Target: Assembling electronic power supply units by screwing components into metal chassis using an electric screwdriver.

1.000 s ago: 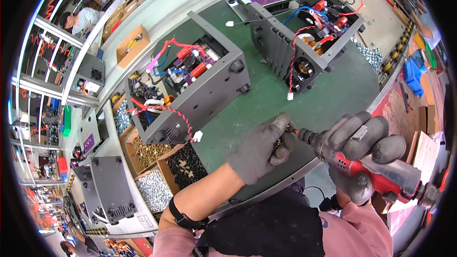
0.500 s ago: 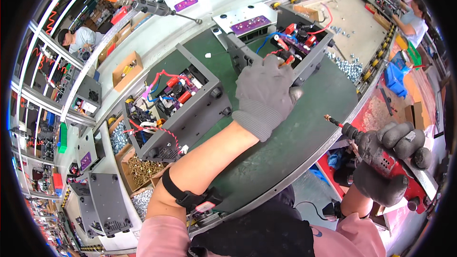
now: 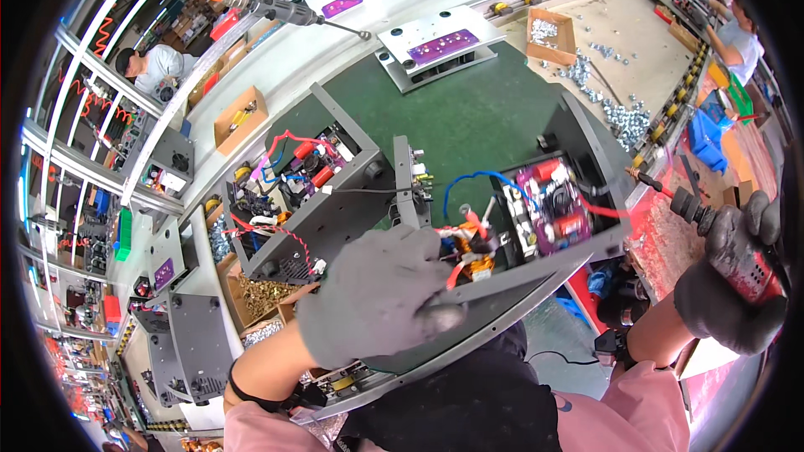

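Observation:
My left hand (image 3: 377,295), in a grey glove, is closed on the near left end of an open grey metal chassis (image 3: 536,272). Its fingertips are partly hidden and slightly blurred. Inside the chassis lies a purple circuit board (image 3: 553,201) with red parts, copper coils and red and blue wires. At the far right, my gloved right hand (image 3: 712,314) grips a red power screwdriver (image 3: 748,266), its bit pointing up and left, away from the chassis. A second open chassis (image 3: 335,213) with similar electronics stands left of the first.
A white plate with a purple strip (image 3: 440,43) sits at the green mat's far edge. Cardboard trays of screws (image 3: 260,300) lie at left; another tray (image 3: 550,36) and loose screws (image 3: 628,121) lie at right. A hanging driver (image 3: 289,12) points over the bench. Co-workers sit farther off.
My left hand has pulled the chassis toward me and turned it, baring the white plate and screw tray behind. My right hand with the screwdriver has shifted right.

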A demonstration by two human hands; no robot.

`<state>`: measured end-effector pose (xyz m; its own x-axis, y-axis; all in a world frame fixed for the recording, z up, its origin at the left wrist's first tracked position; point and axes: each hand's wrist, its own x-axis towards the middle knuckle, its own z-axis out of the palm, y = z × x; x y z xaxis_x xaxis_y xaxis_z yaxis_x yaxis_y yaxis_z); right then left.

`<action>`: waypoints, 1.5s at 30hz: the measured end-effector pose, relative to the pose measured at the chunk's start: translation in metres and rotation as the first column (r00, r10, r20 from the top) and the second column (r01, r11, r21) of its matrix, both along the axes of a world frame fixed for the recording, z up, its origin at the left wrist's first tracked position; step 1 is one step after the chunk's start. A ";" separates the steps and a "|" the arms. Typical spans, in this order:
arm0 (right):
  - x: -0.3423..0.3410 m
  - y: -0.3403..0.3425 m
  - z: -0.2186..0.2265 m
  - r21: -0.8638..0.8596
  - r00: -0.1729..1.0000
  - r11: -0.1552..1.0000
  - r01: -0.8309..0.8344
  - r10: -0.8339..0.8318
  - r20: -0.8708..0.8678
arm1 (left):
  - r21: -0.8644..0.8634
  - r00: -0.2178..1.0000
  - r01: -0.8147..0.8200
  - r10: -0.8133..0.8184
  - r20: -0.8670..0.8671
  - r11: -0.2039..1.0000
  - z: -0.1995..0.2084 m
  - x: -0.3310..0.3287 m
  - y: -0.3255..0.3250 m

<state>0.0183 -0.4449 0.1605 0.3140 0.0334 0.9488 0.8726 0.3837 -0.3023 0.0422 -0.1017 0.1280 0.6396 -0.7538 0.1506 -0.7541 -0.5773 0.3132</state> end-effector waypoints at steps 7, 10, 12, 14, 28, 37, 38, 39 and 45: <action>0.031 0.031 -0.002 0.067 0.979 0.979 -0.194 0.189 0.077 | -0.170 0.962 -0.133 0.086 -0.258 0.976 0.017 0.031 0.019; 0.042 0.018 0.003 -0.070 0.983 0.988 -0.140 0.148 0.110 | -0.184 0.917 -0.040 -0.036 -0.397 0.982 0.017 0.036 0.022; 0.041 0.029 0.002 -0.050 0.975 0.980 -0.194 0.199 0.104 | -0.392 0.782 -0.086 -0.182 -0.596 0.916 0.015 0.037 0.027; 0.033 0.040 0.004 0.044 0.985 0.985 -0.170 0.169 0.013 | -0.416 0.784 -0.087 -0.196 -0.589 0.905 0.011 0.039 0.027; 0.019 0.064 -0.004 -0.013 0.930 0.997 -0.081 0.071 -0.360 | -0.222 0.950 -0.202 0.136 -0.280 0.954 -0.010 0.025 -0.021; 0.056 0.092 -0.010 -0.185 0.955 0.960 -0.210 0.161 -0.248 | 0.575 0.967 -0.126 0.228 -0.109 0.808 0.000 0.061 -0.053; 0.062 0.091 -0.008 -0.265 0.965 0.944 -0.195 0.136 -0.226 | 0.573 0.953 -0.109 0.250 -0.174 0.813 -0.001 0.066 -0.054; 0.063 0.092 -0.027 -0.061 0.931 0.978 -0.199 0.169 -0.324 | 0.563 0.941 -0.063 0.237 -0.240 0.824 -0.001 0.069 -0.065; 0.050 0.120 -0.023 -0.077 0.788 0.997 0.030 -0.071 -0.612 | 0.373 0.885 -0.074 0.234 -0.404 0.925 -0.020 0.077 -0.043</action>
<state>0.0683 -0.3251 0.1379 0.8320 0.0515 0.5524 0.5131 0.3076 -0.8014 0.1197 -0.1451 0.1085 0.6912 -0.5929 -0.4132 -0.4799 -0.8041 0.3509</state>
